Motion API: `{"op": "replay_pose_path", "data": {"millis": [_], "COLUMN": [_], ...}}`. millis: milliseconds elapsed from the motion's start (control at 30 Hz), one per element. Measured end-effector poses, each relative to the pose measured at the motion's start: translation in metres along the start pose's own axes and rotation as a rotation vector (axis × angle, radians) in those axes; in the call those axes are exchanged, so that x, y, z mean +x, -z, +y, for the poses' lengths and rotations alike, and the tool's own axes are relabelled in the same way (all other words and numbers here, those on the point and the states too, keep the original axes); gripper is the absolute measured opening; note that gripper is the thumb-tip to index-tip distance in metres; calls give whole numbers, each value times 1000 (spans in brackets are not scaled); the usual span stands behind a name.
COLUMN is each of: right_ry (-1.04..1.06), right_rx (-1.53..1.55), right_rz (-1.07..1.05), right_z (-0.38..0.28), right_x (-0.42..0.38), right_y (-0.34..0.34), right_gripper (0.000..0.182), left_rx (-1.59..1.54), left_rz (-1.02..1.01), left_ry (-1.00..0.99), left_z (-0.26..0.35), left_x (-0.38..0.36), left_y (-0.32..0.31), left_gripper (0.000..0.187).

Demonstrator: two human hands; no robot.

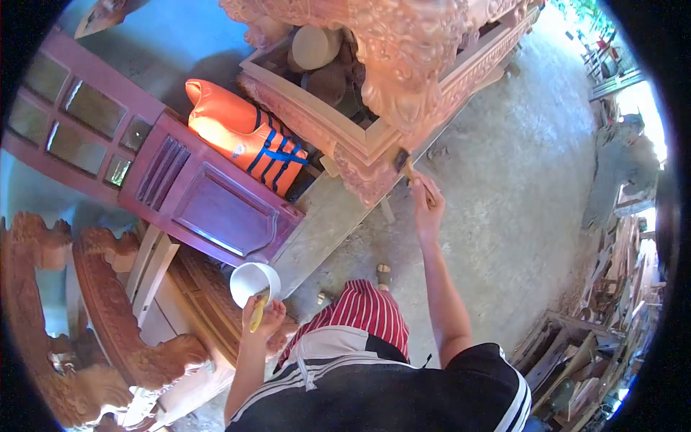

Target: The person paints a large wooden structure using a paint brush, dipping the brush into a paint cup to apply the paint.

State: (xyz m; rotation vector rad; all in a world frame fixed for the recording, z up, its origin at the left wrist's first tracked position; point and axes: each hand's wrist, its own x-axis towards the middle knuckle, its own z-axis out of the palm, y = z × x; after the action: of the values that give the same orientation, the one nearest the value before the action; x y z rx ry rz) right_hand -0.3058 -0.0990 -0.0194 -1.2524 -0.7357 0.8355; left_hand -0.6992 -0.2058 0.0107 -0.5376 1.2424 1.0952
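Right hand (427, 199) grips brush (402, 160); long axis diagonal, bristles pointing up-left beyond the fingers, at carved wooden frame (367, 171). Left hand (269, 320) clasps white bowl (245, 279), yellow handle (257, 317). Carved overhang (410, 79) above right fingers; orange vest (245, 137) left of them.

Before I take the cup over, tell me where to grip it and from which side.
Grip the cup by its outer wall, probably best from the far side, facing the wearer. The left hand and a yellow handle crowd the near rim, while the far rim looks free. The cup is round and shows no handle of its own, so wrap the wall.
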Motion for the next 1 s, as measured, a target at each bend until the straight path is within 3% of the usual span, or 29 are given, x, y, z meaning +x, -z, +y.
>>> {"op": "replay_pose_path", "data": {"millis": [67, 100, 167, 300, 367, 433, 500, 567, 633, 700, 767, 800, 867, 933, 1000], "right_ry": [205, 225, 534, 531, 625, 970, 691, 814, 475, 409, 670, 685, 631, 652, 690], "right_rx": [-350, -355, -846, -672, -929, -1075, -774, -841, -1103, -826, -657, -648, -503, -518, -506], "right_rz": [38, 28, -285, -331, -24, -89, -441, -169, -631, -716, -560, -585, -736, -913, -1142], "right_z": [19, 18, -14, -35, -24, 2, -28, -42, -12, -26, -70, -89, -116, -119, -106], "right_x": [11, 5, -23, -26, -19, -13, -28, -26, -22, -52, -86, -97, -112, -123, -130], "right_y": [-6, -9, -34, -49, -47, -51, -56, -64, -49, -65, -85, -89, -94, -92, -88], "right_gripper": [21, 21, 17, 16, 16, 16, 15, 12, 12, 11, 11, 11, 11, 12, 12], "left_rx": [35, 54, 58, 58, 46, 17, 26, 29, 142, 167, 153, 129, 307, 248, 481], "left_rz": [-86, -93, -137, -174, -248, -282, -317, -361, -394, -439, -603, -604, -331, -287, -269], "left_ry": [46, 82, 66, 63, 58, 89, 81, 58, -45, -68, -64, -81, -133, -225, -354], "left_z": [6, 10, 6, -1, -3, -8, -15, -16, -22, -31, -38, -42, -55, -74, -93], "left_x": [10, 21, 14, 15, 22, 34, 29, 38, 53, 53, 65, 71, 70, 64, 65], "left_y": [3, 5, -4, -6, 1, 9, 14, 11, 18, 20, 27, 25, 22, 16, 17], "left_gripper": [29, 26, 26, 25, 24, 22, 21, 21, 27, 27, 24, 24, 22, 24, 32]}}
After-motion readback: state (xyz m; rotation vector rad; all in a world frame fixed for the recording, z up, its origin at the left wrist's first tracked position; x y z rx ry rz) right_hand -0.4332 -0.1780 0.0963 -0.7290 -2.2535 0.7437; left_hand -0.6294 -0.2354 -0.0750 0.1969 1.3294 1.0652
